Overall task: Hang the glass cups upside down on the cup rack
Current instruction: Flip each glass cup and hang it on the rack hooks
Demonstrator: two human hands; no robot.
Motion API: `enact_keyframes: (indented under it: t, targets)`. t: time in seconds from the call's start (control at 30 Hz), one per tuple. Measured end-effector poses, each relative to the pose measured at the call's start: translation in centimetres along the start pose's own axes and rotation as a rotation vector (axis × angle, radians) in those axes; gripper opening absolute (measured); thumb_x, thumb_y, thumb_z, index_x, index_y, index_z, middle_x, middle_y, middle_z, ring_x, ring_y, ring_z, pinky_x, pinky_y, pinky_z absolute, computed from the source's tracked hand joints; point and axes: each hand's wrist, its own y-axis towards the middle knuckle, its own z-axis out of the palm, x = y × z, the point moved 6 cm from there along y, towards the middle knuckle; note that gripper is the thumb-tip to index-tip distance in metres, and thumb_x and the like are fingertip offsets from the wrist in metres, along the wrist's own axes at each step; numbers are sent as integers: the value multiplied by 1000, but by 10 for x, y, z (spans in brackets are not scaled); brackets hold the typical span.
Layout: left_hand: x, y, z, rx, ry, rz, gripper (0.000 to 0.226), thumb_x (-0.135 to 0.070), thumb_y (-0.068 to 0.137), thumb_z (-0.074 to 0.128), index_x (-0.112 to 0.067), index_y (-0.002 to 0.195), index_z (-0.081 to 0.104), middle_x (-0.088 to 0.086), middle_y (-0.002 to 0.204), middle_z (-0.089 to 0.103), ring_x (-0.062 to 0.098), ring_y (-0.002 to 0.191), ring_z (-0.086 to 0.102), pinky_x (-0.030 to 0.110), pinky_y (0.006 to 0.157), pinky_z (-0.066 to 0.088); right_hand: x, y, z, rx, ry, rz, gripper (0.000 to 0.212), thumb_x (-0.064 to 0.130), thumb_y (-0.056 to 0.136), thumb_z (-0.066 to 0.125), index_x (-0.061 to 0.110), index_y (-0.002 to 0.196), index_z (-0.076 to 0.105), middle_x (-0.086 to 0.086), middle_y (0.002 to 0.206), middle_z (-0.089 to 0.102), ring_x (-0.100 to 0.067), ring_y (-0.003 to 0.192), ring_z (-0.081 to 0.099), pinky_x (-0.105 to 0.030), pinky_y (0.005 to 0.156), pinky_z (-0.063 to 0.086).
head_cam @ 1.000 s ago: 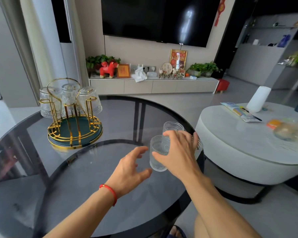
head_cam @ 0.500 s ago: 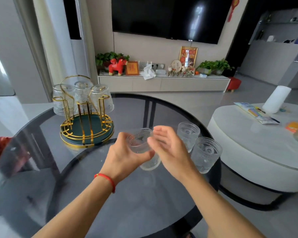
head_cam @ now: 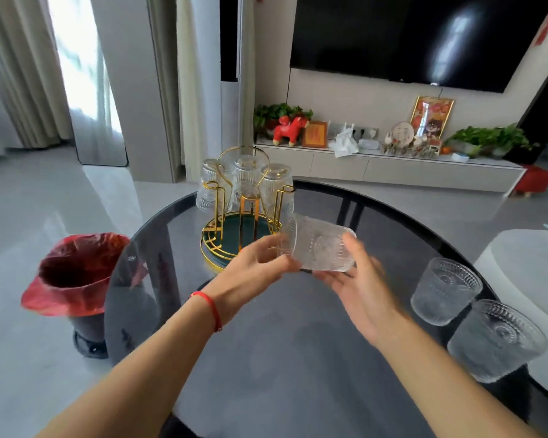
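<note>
A clear, ribbed glass cup (head_cam: 318, 246) lies on its side in the air between the two hands, above the round dark smoked-glass table (head_cam: 266, 358) and just in front of the gold wire cup rack with its dark green tray base (head_cam: 239, 230). The left hand (head_cam: 253, 273) (a thin red string bracelet (head_cam: 210, 306) circles its wrist) pinches the cup at its open rim, which points left toward the rack. The right hand (head_cam: 358, 287) lies open, palm up, under the cup's base end; its fingers are blurred, so whether they touch the glass or only sit just beneath it is hard to say.

Three clear glass cups (head_cam: 246, 181) already hang upside down on the rack's far pegs. Two more upright ribbed glass cups (head_cam: 446, 290) stand touching or nearly so at the table's right edge, well apart from the rack.

Left of the table, on the pale grey floor, stands a dark bin lined with a red plastic bag (head_cam: 76, 276). Behind the table runs a long low white cabinet (head_cam: 393, 167) carrying a red horse figurine (head_cam: 290, 129), framed pictures and green plants, under a large black wall-mounted television (head_cam: 424, 39). Pale curtains (head_cam: 29, 74) hang at far left.
</note>
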Motion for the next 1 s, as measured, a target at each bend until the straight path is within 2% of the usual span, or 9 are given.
enact_keyframes:
  t: [0.07, 0.13, 0.2, 0.27, 0.33, 0.47, 0.6, 0.8, 1.0]
  targets:
    - [7, 0, -20, -14, 244, 22, 68, -39, 74, 62, -28, 141, 54, -4, 133, 68, 13, 122, 61, 38, 109, 47, 24, 7, 6, -58, -52, -136, 39, 38, 93, 71, 13, 123, 72, -9, 111, 81, -27, 107, 77, -42, 86, 63]
    - [19, 2, -37, -149, 649, 48, 63, -31, 80, 64, -23, 142, 53, 1, 140, 60, 18, 127, 56, 36, 109, 46, 53, 8, 26, -68, -120, -269, 59, 46, 77, 79, 13, 126, 69, -6, 106, 81, -23, 103, 77, -35, 80, 61]
    - [29, 5, -37, -214, 908, 96, 58, -24, 86, 67, -22, 143, 53, 2, 141, 57, 20, 129, 53, 35, 106, 49, 81, 8, 52, -87, -237, -420, 59, 53, 71, 80, 24, 121, 71, -6, 108, 80, -22, 104, 76, -36, 79, 61]
    - [39, 8, -36, -221, 941, 120, 55, -23, 88, 67, -21, 141, 53, 3, 140, 56, 21, 130, 51, 36, 103, 50, 102, 14, 87, -72, -374, -552, 49, 56, 74, 80, 35, 117, 71, -4, 114, 79, -22, 106, 75, -44, 86, 63]
    - [40, 11, -37, -247, 980, 135, 53, -24, 88, 66, -18, 139, 54, 4, 138, 57, 23, 129, 50, 37, 102, 51, 116, 26, 125, -21, -473, -648, 52, 51, 80, 81, 29, 126, 71, -3, 117, 77, -22, 108, 74, -50, 89, 63]
    - [38, 14, -33, -246, 1026, 113, 48, -21, 88, 65, -15, 135, 57, 6, 136, 57, 25, 128, 51, 40, 100, 55, 119, 46, 176, -16, -700, -759, 64, 48, 81, 82, 17, 134, 65, 3, 113, 69, -12, 101, 66, -38, 82, 61]
    - [38, 13, -37, -229, 1016, 99, 45, -18, 86, 63, -13, 131, 58, 5, 134, 57, 24, 127, 51, 43, 97, 55, 92, 66, 201, 1, -928, -731, 64, 51, 75, 82, 17, 125, 62, -6, 116, 66, -23, 104, 62, -42, 86, 57]
    - [40, 12, -40, -247, 981, 113, 34, -15, 81, 62, -12, 115, 61, 3, 122, 60, 23, 116, 55, 41, 88, 57, 59, 80, 201, -20, -1142, -748, 63, 57, 76, 78, 19, 125, 64, -8, 120, 68, -19, 101, 58, -30, 77, 40]
    - [40, 13, -39, -273, 981, 124, 29, -16, 80, 61, -13, 108, 60, 3, 115, 61, 23, 110, 56, 41, 81, 57, 33, 84, 202, 46, -1301, -721, 60, 61, 81, 76, 18, 122, 65, -9, 120, 72, -27, 104, 67, -35, 77, 51]
